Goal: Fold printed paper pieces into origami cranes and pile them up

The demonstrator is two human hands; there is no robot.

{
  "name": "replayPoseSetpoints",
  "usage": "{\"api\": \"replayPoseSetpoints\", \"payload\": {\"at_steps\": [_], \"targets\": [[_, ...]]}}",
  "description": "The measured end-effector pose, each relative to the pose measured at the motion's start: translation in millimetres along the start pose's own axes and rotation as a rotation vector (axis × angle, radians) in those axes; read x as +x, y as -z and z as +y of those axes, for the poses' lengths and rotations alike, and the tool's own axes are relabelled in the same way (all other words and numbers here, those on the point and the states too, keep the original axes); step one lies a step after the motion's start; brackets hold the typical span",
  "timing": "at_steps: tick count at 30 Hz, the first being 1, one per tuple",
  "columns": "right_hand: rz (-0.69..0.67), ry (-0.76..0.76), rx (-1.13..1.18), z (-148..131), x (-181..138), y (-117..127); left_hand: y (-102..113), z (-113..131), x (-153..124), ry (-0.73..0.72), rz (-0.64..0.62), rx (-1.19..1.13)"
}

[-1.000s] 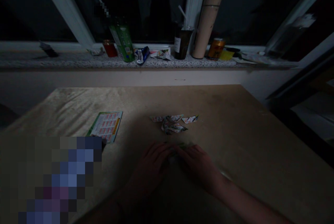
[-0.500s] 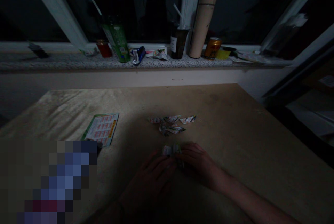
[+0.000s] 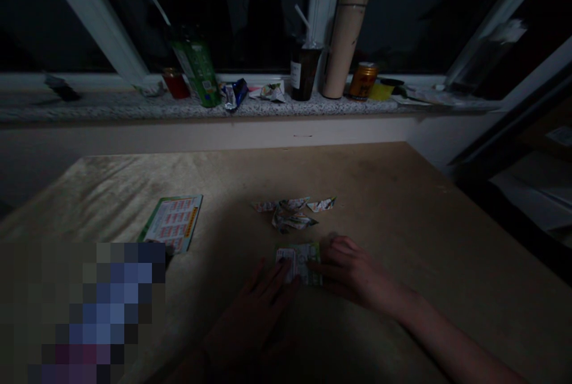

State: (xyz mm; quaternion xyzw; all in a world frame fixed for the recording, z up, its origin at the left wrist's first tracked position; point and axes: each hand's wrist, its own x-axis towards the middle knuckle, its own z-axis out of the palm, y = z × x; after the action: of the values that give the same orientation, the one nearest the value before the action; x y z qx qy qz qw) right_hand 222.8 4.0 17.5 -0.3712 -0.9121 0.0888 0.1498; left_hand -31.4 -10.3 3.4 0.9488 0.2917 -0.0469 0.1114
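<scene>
A small printed paper sheet [image 3: 304, 256], whitish and green with red print, lies spread on the table in front of me. My left hand [image 3: 261, 300] rests on its left part with fingers stretched out flat. At the right edge, my right hand [image 3: 357, 265] has its fingers partly curled, the index finger reaching onto the paper and the edge apparently pinched. Just beyond lie several folded paper strips [image 3: 292, 214] in a loose heap, with one strip [image 3: 322, 204] at its right end. The light is dim and the fingertips are hard to make out.
A stack of similar printed sheets [image 3: 174, 223] lies at left, beside a pixelated area. Along the stone windowsill [image 3: 147, 111] stand a green bottle [image 3: 199, 71], a dark cup with straw [image 3: 304, 74], a beige flask [image 3: 346, 44], an orange can [image 3: 363, 81] and a red jar [image 3: 176, 83].
The paper, folded and bunched between my hands before, now lies opened out wider. My right hand has moved to the right, and my left fingers have spread flat on the paper.
</scene>
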Motion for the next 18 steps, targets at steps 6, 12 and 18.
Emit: {"api": "replayPoseSetpoints", "payload": {"at_steps": [6,12,18], "targets": [[-0.073,-0.022,0.074,4,-1,3,7,0,4,0.034,-0.142,-0.055],[-0.097,-0.048,0.171,10,1,3,7,5,3,0.032,-0.126,-0.051],[0.018,-0.103,0.247,12,7,-8,7,9,6,-0.011,-0.159,-0.114]]}}
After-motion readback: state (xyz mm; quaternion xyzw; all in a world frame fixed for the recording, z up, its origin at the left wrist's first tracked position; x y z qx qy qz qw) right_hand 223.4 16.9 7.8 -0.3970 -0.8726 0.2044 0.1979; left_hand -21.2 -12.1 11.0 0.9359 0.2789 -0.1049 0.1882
